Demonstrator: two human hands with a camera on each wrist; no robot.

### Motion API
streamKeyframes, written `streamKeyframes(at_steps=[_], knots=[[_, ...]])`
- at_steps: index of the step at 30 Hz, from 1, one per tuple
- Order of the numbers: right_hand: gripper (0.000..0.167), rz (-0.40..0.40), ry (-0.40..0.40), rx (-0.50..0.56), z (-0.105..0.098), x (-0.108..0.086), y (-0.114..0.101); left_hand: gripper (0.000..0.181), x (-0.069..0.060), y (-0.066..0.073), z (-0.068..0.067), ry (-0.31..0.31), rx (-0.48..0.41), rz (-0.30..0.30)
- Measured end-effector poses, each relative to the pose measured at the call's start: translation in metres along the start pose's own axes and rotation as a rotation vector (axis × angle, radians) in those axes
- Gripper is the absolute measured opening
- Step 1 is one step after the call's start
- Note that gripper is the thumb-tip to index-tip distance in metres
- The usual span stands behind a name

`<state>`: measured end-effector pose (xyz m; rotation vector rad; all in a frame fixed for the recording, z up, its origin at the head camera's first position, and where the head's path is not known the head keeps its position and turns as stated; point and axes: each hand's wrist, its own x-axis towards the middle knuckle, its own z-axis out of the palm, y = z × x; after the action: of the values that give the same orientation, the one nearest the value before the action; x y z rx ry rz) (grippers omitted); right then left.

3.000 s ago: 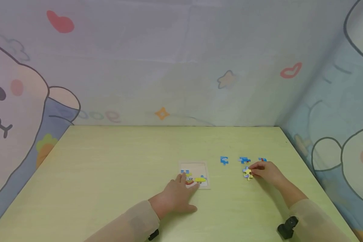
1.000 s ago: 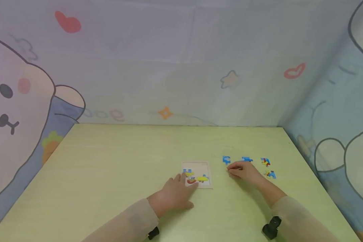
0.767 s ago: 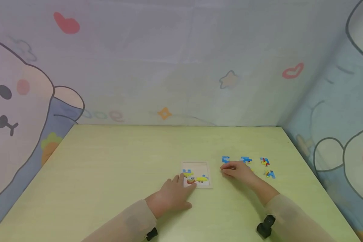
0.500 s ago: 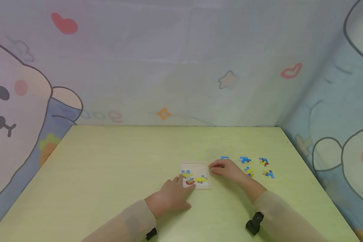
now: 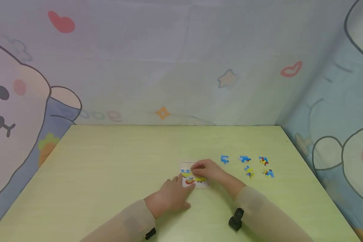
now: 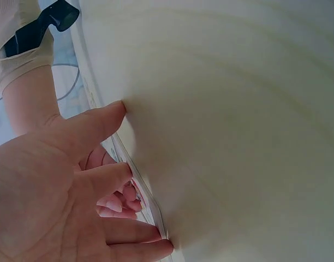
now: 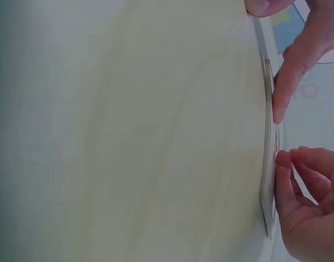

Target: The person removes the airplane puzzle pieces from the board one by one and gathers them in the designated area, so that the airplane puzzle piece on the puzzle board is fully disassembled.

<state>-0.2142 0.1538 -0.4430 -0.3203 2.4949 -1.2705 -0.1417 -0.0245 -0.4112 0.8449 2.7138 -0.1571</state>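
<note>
Head feed, my end: the person's left hand (image 5: 173, 195) lies along the near left side of a shallow square pale-wood puzzle tray (image 5: 186, 165), fingers straight and spread, tips touching it. Left wrist feed gives me those fingertips on the tray edge, gripping nothing. Right hand (image 5: 211, 169) reaches over the tray's right side; I read thumb and forefinger together, pinched on a small blue piece (image 5: 192, 170) mostly hidden under the tips, inside the tray; exact seating I can't tell. Right wrist feed shows me the same pinch right at the rim. Left of the pinch, in the tray: a blue-and-yellow notched piece (image 5: 186, 172). Nearer the person, a yellow oval print (image 5: 201, 179) and a reddish-brown curved print (image 5: 189, 181). Five loose pieces right of the tray, apart from each other: three in the far row, all with blue (image 5: 224, 159) (image 5: 245, 159) (image 5: 263, 160), two in the near row, blue and yellow (image 5: 249, 172) (image 5: 269, 173). All on a pale yellow-green tabletop (image 5: 124, 161), cartoon-print cloth backdrop (image 5: 133, 43) behind.
</note>
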Motion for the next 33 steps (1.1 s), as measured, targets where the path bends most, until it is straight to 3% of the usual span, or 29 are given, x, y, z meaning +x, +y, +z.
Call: streamKeyframes(at_steps=[12,24,33], knots=[[0.031,-0.08,-0.13,-0.099,-0.0001,-0.0004,-0.004,0.066,0.0025,-0.0019,0.0037,0.002,0.032,0.018],[0.032,-0.067,-0.113,-0.163,0.0018,0.0002,-0.0048,0.065,0.0007,-0.0004,0.0,0.027,0.046,0.031],[0.029,-0.016,-0.093,-0.099,0.0015,0.0004,-0.0031,0.065,0.0004,0.0006,-0.0007,0.019,0.028,0.039]])
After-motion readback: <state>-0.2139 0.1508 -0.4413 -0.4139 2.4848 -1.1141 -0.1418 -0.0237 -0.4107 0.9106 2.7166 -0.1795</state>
